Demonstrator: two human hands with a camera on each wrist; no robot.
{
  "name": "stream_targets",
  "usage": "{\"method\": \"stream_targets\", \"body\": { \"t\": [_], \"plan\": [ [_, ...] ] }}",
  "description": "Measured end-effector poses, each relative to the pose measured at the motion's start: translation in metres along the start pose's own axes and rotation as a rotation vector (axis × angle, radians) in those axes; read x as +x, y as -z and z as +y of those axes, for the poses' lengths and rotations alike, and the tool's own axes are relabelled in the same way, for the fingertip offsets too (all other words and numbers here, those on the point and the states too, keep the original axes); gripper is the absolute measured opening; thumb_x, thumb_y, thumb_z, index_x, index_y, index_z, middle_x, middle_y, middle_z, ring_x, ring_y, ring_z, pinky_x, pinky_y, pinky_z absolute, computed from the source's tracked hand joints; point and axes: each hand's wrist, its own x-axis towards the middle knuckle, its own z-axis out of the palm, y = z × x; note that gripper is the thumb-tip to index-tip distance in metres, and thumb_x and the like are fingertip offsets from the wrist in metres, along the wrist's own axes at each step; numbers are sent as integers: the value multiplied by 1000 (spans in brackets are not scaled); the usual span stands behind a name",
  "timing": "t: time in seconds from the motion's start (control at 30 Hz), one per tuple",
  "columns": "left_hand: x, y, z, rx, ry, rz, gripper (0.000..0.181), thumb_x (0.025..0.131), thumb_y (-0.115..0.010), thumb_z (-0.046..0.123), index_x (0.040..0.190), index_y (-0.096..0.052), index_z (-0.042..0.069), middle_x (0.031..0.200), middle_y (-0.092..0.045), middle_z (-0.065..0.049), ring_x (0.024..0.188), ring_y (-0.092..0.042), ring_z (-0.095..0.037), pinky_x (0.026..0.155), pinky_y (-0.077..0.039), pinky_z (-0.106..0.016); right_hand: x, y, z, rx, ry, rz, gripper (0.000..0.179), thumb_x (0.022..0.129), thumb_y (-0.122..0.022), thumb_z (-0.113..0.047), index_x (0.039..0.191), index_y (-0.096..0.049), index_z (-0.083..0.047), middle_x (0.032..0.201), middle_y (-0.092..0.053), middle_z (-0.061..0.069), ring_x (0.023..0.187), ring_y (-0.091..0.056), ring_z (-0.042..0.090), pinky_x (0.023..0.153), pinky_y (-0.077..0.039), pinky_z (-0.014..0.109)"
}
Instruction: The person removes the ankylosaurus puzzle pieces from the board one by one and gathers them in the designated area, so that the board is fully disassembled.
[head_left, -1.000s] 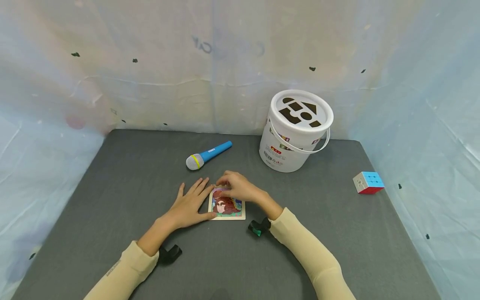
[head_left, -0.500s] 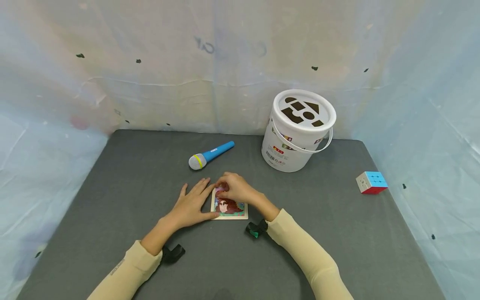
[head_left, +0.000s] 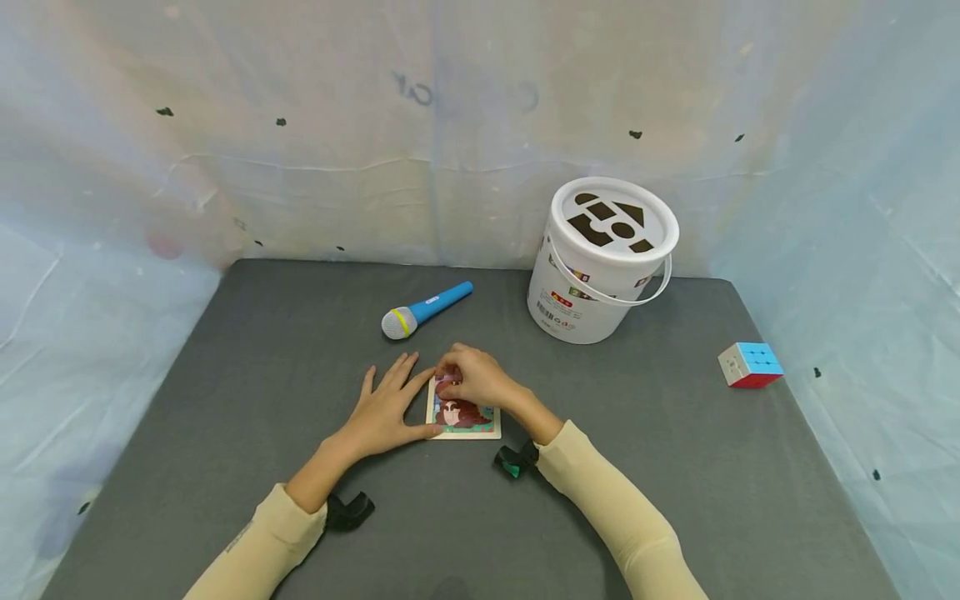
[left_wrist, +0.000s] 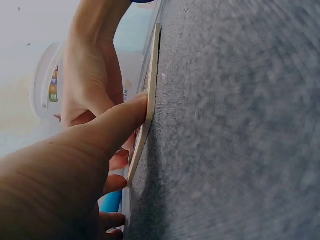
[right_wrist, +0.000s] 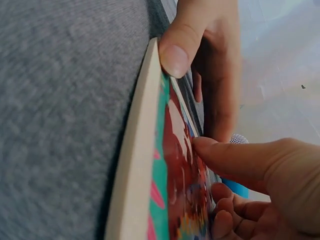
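Observation:
A small wooden jigsaw puzzle [head_left: 468, 417] with a pale frame and a dark red dinosaur picture lies flat on the grey table. My left hand [head_left: 380, 417] spreads its fingers along the left side, its thumb pressing the near left corner of the frame. From above, my right hand [head_left: 480, 377] reaches over the far part of the picture. Its thumb [right_wrist: 220, 152] and curled fingers pinch at the dinosaur's head piece, which they partly cover. In the right wrist view, the puzzle's near frame edge and its green and pink border show plainly.
Beyond the hands lies a blue toy microphone [head_left: 427, 310]. A white lidded bucket [head_left: 592, 275] with shape cutouts and a handle stands at the back right. Near the table's right edge sits a puzzle cube [head_left: 750, 365]. Plastic sheeting [head_left: 337, 167] hangs behind and at both sides.
The whole head view has shifted slightly, carrying everything a little to the right in it. My right fingers have moved slightly over the dinosaur's head; the left hand keeps its place at the frame.

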Motion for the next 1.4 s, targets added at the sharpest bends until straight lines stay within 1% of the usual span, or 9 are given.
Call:
{"method": "stream_targets", "body": {
  "t": [0.13, 0.23, 0.4, 0.53, 0.67, 0.77, 0.9, 1.17, 1.4],
  "plan": [
    [1, -4, -3, -15, -7, 1, 96, 83, -64, 71, 156, -34, 16, 164, -16, -18, 151, -10, -37, 110, -2, -73, -2, 1, 1, 19, -5, -1, 23, 89, -78, -17, 109, -72, -7, 98, -56, 5, 76, -49, 14, 66, -41, 27],
    [1, -5, -5, -21, 3, 12, 96, 82, -64, 72, 156, -35, 18, 165, -14, -18, 152, -8, -37, 110, 1, -73, -3, 1, 2, 31, 13, 8, 28, 89, -78, -16, 114, -71, -5, 99, -57, 6, 76, -49, 14, 66, -41, 27],
    [1, -6, -7, -25, 22, 21, 96, 80, -65, 73, 155, -37, 21, 165, -12, -19, 152, -3, -37, 108, 5, -75, -4, 2, 4, 68, 64, 25, 26, 89, -77, -13, 113, -74, -2, 96, -57, 9, 75, -49, 17, 65, -41, 25],
    [0, -7, -9, -47, 26, 27, 96, 79, -67, 72, 155, -37, 22, 164, -12, -19, 152, -2, -38, 107, 7, -75, -4, 1, 6, 98, 81, 40, 25, 89, -77, -13, 110, -75, -1, 93, -57, 9, 75, -49, 18, 65, -41, 24],
    [1, -8, -10, -64, 35, 40, 96, 77, -69, 73, 153, -39, 21, 164, -13, -19, 152, -2, -37, 107, 8, -75, -4, -2, 8, 101, 72, 53, 26, 88, -79, -15, 110, -74, -2, 93, -57, 8, 77, -51, 18, 67, -42, 25],
    [1, -8, -11, -70, 39, 50, 97, 76, -70, 74, 151, -40, 20, 164, -14, -19, 152, -3, -38, 107, 8, -75, -3, -4, 8, 61, 59, 48, 30, 86, -81, -18, 111, -72, -4, 96, -57, 5, 83, -53, 16, 72, -44, 26],
    [2, -8, -12, -70, 50, 47, 98, 75, -69, 75, 151, -39, 20, 165, -14, -18, 152, -3, -36, 108, 9, -73, -1, -6, 7, 20, 39, 36, 33, 85, -82, -21, 111, -69, -6, 99, -55, 2, 89, -54, 15, 79, -46, 26],
    [2, -8, -11, -80, 47, 52, 98, 75, -71, 73, 151, -40, 18, 164, -15, -20, 152, -4, -38, 107, 9, -74, 0, -5, 6, 26, 22, 27, 32, 86, -81, -20, 112, -68, -7, 101, -53, 2, 92, -54, 15, 82, -46, 29],
    [2, -6, -9, -78, 57, 33, 99, 75, -70, 73, 152, -39, 18, 165, -13, -18, 152, -3, -36, 108, 9, -73, -1, -6, 8, 44, 33, 29, 32, 88, -79, -20, 113, -66, -5, 105, -55, 6, 95, -56, 17, 84, -47, 32]
  ]
}}
